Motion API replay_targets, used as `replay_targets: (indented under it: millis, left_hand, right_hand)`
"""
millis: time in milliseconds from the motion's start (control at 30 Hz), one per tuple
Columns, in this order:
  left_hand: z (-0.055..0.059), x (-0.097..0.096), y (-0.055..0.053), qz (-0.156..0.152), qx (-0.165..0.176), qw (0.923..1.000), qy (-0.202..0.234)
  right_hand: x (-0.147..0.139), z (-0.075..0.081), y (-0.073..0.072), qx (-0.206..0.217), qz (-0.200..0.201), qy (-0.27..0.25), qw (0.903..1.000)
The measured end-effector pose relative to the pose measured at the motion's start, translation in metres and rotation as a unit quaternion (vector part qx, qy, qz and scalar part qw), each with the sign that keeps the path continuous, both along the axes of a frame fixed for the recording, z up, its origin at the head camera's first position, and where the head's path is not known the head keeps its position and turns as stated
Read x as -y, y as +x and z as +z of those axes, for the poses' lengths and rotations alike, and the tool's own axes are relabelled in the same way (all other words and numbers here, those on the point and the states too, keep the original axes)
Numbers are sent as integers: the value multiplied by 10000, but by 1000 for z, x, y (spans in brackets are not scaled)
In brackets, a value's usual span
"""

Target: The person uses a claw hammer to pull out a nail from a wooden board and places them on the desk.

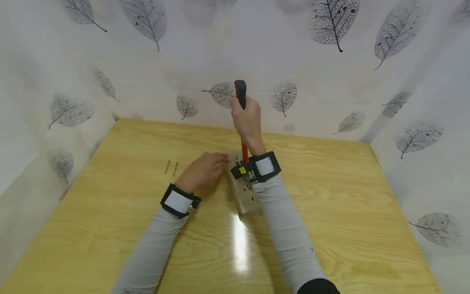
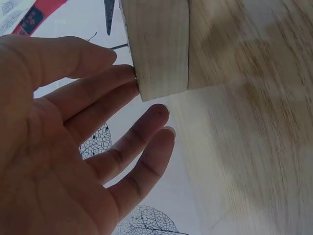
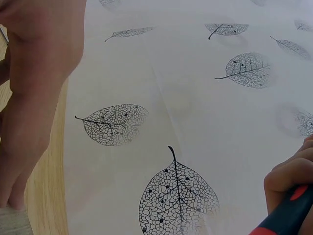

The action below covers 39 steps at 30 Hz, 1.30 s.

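My right hand grips the black and red handle of a hammer, which stands up steeply over a pale wooden block. The wrist camera partly covers the lower end of the tool; in the left wrist view a dark, pointed metal tip shows beside the block. My left hand is at the block's far left corner. Its extended fingertips touch the end of the wood in the left wrist view, with the fingers spread. Small dark holes dot the block's top.
Two nails lie side by side on the wooden table, left of my left hand. A wall with a leaf pattern rises behind the table's back edge, and more patterned wall borders both sides.
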<state>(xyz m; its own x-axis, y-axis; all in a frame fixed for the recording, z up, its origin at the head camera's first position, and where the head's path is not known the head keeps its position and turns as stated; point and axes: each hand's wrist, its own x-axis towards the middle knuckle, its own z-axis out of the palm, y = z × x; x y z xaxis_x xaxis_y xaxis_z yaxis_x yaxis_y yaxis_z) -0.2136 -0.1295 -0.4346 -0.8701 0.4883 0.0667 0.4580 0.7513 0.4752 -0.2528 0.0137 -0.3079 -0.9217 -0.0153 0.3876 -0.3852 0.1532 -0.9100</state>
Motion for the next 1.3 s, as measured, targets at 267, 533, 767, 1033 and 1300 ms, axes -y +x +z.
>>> replay_targets:
  millis: [267, 533, 767, 1033, 1300]
  left_hand:
    - [-4, 3, -1, 79, 220, 9997, -17]
    - [-5, 3, -6, 2, 176, 9998, 22]
    - [-5, 4, -6, 80, 395, 9992, 82]
    - [-4, -5, -9, 57, 505, 9986, 170]
    - [-13, 2, -7, 115, 489, 9982, 339]
  right_hand:
    - [5, -28, -38, 211, 81, -45, 9997]
    - [9, -31, -49, 158, 24, -54, 9999]
    - [14, -29, -54, 251, 23, -124, 9996]
    - [10, -8, -38, 171, -161, -59, 9997]
    - [14, -32, -61, -159, -204, -268, 9993]
